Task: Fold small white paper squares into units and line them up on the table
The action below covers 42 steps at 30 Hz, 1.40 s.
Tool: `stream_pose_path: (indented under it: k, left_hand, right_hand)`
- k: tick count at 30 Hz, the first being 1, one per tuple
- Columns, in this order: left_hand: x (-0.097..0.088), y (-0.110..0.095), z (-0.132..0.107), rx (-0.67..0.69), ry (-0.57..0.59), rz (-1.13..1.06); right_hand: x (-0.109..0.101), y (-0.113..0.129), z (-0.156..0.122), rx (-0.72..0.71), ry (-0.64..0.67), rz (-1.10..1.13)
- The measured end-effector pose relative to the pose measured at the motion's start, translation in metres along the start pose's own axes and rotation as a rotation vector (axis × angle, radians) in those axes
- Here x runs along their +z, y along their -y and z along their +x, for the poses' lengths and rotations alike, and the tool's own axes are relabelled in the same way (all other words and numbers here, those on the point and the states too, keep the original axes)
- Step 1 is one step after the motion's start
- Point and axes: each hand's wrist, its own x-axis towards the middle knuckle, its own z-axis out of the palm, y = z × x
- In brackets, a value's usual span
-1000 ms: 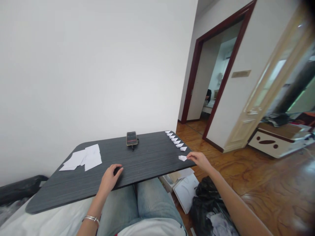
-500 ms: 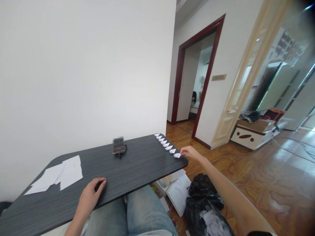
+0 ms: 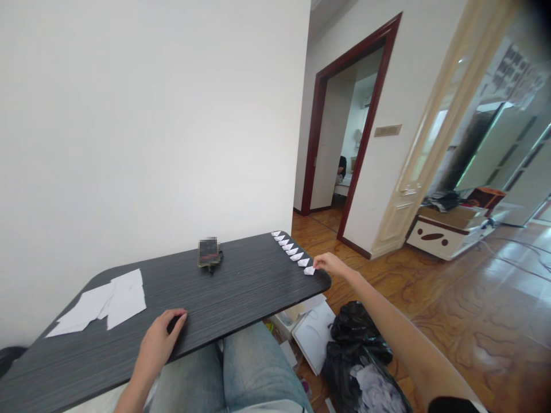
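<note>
Along the right edge of the dark table [image 3: 232,287] runs a row of several small white folded paper boats [image 3: 291,251]. My right hand [image 3: 330,265] reaches over that edge, its fingertips pinched at the tip of the nearest paper boat [image 3: 309,271], which sits on the tabletop. By the front edge rests my left hand [image 3: 161,338], holding nothing, with a gap between its thumb and curved fingers. Farther left, loose white paper sheets [image 3: 124,298] lie overlapping on the table.
A small dark device [image 3: 209,252], partly blurred out, stands near the wall side. Below the table's right end are a black plastic bag [image 3: 359,332] and white boxes [image 3: 314,335] on the wooden floor. A person [image 3: 341,167] is partly visible through the doorway.
My right hand has shifted slightly left at the nearest paper boat, which sits turned a little differently. My left hand stays where it was. The view has tilted slightly.
</note>
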Motion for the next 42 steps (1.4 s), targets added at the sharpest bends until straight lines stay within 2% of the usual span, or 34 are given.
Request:
stream_pose_path:
  k: [25,36,42]
  left_hand:
    - [0.001,0.005,-0.002,0.010,0.004,-0.023]
    - [-0.002,0.002,-0.002,0.000,0.004,-0.009]
    - [0.001,0.007,-0.002,0.024,-0.006,-0.017]
  right_hand:
    - [0.004,-0.009,-0.001,0.015,0.023,0.020]
    - [-0.001,0.006,-0.003,0.048,-0.002,0.053]
    - [0.000,0.017,-0.006,0.070,-0.037,0.099]
